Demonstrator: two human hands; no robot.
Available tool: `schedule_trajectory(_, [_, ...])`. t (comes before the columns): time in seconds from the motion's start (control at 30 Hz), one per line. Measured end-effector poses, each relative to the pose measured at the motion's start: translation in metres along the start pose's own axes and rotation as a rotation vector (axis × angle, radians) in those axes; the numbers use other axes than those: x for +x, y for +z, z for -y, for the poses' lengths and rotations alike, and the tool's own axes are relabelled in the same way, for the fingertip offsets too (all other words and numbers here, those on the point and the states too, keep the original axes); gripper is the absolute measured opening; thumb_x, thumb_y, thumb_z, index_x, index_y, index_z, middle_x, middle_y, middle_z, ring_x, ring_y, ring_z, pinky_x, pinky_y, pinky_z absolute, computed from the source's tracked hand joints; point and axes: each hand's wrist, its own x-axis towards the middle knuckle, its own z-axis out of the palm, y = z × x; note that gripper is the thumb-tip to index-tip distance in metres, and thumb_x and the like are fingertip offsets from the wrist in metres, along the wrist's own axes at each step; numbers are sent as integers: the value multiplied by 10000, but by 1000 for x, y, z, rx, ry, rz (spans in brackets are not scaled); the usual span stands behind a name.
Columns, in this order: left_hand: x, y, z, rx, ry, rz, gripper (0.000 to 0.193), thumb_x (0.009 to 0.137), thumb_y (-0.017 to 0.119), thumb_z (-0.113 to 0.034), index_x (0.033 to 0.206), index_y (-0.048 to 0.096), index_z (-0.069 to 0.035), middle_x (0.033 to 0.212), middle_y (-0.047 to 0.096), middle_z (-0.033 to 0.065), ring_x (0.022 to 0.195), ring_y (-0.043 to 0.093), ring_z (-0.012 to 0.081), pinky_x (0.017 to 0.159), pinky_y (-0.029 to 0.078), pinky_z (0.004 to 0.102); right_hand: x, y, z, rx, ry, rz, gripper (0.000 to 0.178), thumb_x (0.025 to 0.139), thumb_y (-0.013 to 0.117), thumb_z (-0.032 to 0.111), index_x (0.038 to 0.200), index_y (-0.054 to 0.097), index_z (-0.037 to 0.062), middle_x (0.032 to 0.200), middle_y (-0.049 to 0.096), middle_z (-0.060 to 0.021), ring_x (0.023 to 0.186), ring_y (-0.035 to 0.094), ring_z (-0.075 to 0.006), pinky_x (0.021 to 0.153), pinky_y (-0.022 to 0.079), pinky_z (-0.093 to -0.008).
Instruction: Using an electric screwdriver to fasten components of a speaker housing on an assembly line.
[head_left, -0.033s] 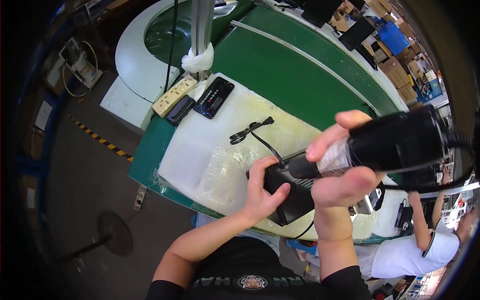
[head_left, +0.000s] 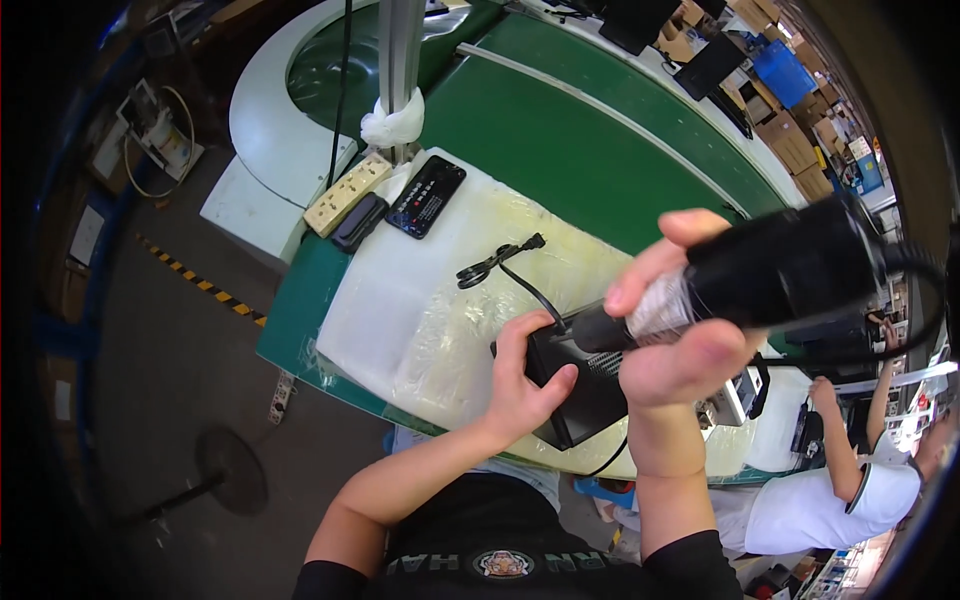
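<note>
My right hand (head_left: 680, 340) is closed around a black electric screwdriver (head_left: 790, 265), which has clear tape near its front end. The tool tilts, its narrow nose resting over the upper edge of a black box-shaped device (head_left: 585, 405); its tip is too hard to make out against the dark casing. With fingers over the far edge and thumb on top, my left hand (head_left: 525, 385) grips the device's left side. A black power cord (head_left: 490, 268) with a plug runs from the device and lies bundled on the wrapped white pad (head_left: 400, 310). My right hand hides part of the device's vented face.
A beige power strip (head_left: 348, 195), a dark oblong case (head_left: 360, 222) and a black phone-like slab (head_left: 427, 197) lie at the pad's far left, beside a metal post (head_left: 400, 60). Beyond runs a green conveyor belt (head_left: 560, 130). A person in white (head_left: 835, 505) works at the right.
My right hand and the electric screwdriver have shifted slightly left and up. My left hand and the device stay almost in place. The co-worker's hand at the right has moved a little.
</note>
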Motion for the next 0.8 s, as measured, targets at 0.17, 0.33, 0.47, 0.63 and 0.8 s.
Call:
schedule_trajectory(0.17, [18, -33, 19, 58, -13, 373, 714, 706, 775, -261, 1282, 437, -8, 1264, 479, 181, 1202, 463, 327, 1038, 345, 388, 18, -88, 8, 364, -25, -115, 782, 909, 451, 606, 1259, 377, -89, 1026, 540, -183, 523, 462, -118, 496, 414, -252])
schedule_trajectory(0.33, [35, -61, 20, 308, -160, 732, 951, 539, 901, -310, 1303, 429, 2, 1305, 491, 187, 1230, 480, 320, 1038, 376, 386, -9, -175, 10, 300, -25, -477, 615, 967, 393, 495, 1232, 412, -59, 797, 578, -130, 501, 433, -120, 468, 405, -263])
schedule_trajectory(0.47, [33, -42, 36, 449, -246, 725, 1056, 423, 938, -289, 1301, 440, 22, 1274, 548, 173, 1181, 537, 305, 1002, 420, 374, -85, -253, -41, 192, 230, -364, 574, 939, 479, 470, 1116, 447, -75, 789, 592, -150, 422, 469, -126, 395, 395, -241])
schedule_trajectory(0.63, [29, 18, 55, 207, -367, 527, 764, 555, 880, -181, 1188, 527, 59, 1153, 629, 138, 1059, 592, 221, 936, 456, 328, -133, -259, -61, 136, 472, -320, 567, 890, 571, 453, 1095, 417, -53, 913, 602, -179, 432, 542, -154, 355, 419, -251])
schedule_trajectory(0.8, [56, 96, 52, -229, -705, 308, 588, 883, 656, -412, 1235, 482, 27, 1173, 590, 83, 1014, 591, 213, 867, 486, 381, -197, -256, -104, 408, 855, -175, 428, 909, 558, 339, 1143, 391, 22, 968, 626, -162, 483, 561, -167, 418, 459, -278])
